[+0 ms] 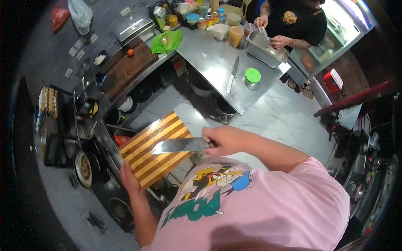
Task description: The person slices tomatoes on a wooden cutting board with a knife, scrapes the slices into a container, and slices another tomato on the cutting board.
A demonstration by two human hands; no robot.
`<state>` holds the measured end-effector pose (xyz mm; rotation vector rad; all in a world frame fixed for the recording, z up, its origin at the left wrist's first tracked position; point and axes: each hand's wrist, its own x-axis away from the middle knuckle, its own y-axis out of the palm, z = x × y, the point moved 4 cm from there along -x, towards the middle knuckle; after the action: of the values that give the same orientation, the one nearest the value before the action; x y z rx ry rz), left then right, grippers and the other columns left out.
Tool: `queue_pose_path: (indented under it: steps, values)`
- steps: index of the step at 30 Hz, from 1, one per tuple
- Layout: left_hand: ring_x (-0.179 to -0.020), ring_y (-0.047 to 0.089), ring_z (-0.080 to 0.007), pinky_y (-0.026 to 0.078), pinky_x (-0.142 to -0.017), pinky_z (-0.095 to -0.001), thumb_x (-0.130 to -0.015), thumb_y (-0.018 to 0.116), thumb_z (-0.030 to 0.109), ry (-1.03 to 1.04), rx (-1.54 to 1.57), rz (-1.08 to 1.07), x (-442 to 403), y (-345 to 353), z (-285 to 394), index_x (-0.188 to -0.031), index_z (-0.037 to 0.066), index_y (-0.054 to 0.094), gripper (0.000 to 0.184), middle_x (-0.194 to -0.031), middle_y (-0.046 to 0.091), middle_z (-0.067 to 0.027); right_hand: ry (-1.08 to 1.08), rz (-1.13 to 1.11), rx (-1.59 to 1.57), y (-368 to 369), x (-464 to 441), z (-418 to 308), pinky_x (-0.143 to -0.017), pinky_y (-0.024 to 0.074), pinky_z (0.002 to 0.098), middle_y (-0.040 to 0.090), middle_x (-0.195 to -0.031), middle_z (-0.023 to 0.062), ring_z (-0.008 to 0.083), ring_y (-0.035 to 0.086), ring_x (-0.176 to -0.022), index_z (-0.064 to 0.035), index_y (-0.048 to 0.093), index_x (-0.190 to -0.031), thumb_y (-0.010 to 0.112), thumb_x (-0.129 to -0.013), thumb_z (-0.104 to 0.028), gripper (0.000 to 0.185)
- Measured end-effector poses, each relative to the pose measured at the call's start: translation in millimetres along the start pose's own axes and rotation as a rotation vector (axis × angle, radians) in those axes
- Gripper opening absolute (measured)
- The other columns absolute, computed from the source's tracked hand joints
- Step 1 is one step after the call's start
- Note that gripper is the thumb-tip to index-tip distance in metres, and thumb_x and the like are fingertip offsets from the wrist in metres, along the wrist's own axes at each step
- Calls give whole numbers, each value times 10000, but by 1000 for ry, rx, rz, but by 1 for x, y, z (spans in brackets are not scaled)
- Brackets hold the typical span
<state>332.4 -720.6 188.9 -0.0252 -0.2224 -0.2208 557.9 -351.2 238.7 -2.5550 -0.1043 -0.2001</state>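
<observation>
My left hand [130, 177] grips the lower left edge of a striped wooden cutting board [161, 164], which is tilted in front of my body. Part of that hand's fingers is hidden behind the board. In my right hand [226, 140] is a chef's knife [178, 145], its handle mostly covered by my closed fingers. The broad blade points left and lies over the board's face; whether it touches the wood I cannot tell. No food shows on the board.
A steel table [209, 62] ahead bears another knife [233, 75], a green-lidded jar [252, 76] and several containers. Across it a person [293, 25] handles something over a metal pan [268, 50]. Left are a brown board [130, 69] with a tomato [130, 52], and a stove area with a pan [83, 168].
</observation>
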Motion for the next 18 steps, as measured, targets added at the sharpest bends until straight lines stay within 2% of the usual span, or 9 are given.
queue_pose_path:
  steps: [1,3,4,6,7,9,12,14,18]
  values:
    - [-1095,684,-190,546,-967,-368,-1177,524,317,40,-97,-13,-40,-3,-5,-1297,2,649,359,-1204,713,-93,5,16,-14,-7,-9,7,-674,483,552,681,-790,188,459,667,-752,-97,519,-1104,797,-944,-401,442]
    - [-1109,660,-179,528,-990,-367,-1166,542,318,-3,-88,-55,-97,39,15,-1289,11,662,352,-1211,704,-79,48,210,-64,-32,-13,30,-660,491,503,667,-784,176,415,658,-727,-82,511,-1054,819,-937,-355,427]
    - [-1090,657,-172,527,-979,-360,-1160,551,317,39,-197,-114,-126,64,23,-1265,8,675,349,-1192,706,-76,65,218,-85,-36,-6,35,-660,491,503,667,-784,176,415,658,-727,-82,511,-1054,819,-937,-355,427]
    - [-1052,649,-159,524,-955,-348,-1150,566,311,138,-363,-255,-193,126,26,-1214,2,700,343,-1140,712,-72,273,414,-101,-57,9,53,-660,500,459,661,-786,162,356,647,-712,-71,497,-1019,846,-920,-315,437]
    - [-1033,644,-151,523,-943,-343,-1146,571,306,199,-419,-333,-223,160,26,-1187,-2,711,342,-1108,715,-69,285,422,-113,-60,17,61,-660,500,459,661,-786,162,356,647,-712,-71,497,-1019,846,-920,-315,437]
    - [-1063,675,-204,536,-976,-390,-1137,581,340,211,-553,-452,-246,237,42,-1225,1,724,378,-1134,736,-108,487,541,-169,-58,41,85,-671,508,442,667,-794,164,315,641,-711,-65,489,-1014,860,-910,-316,460]
    - [-1007,672,-162,538,-936,-337,-1139,601,292,122,-370,-648,-307,328,4,-1208,1,727,324,-1110,737,-70,600,599,-183,-56,64,118,-673,509,448,675,-802,170,315,642,-713,-59,491,-1013,863,-910,-322,467]
    - [-957,662,-123,542,-872,-315,-1130,627,297,97,-307,-700,-336,380,-17,-1150,4,729,311,-1021,731,-42,638,632,-199,-57,65,138,-678,512,454,679,-804,171,333,648,-717,-57,495,-1016,862,-911,-320,463]
    - [-959,667,-129,547,-885,-323,-1125,641,309,46,-319,-767,-379,452,-37,-1169,0,731,324,-1039,740,-48,673,640,-239,-85,48,167,-687,520,458,694,-820,179,356,662,-734,-58,500,-1022,853,-917,-321,453]
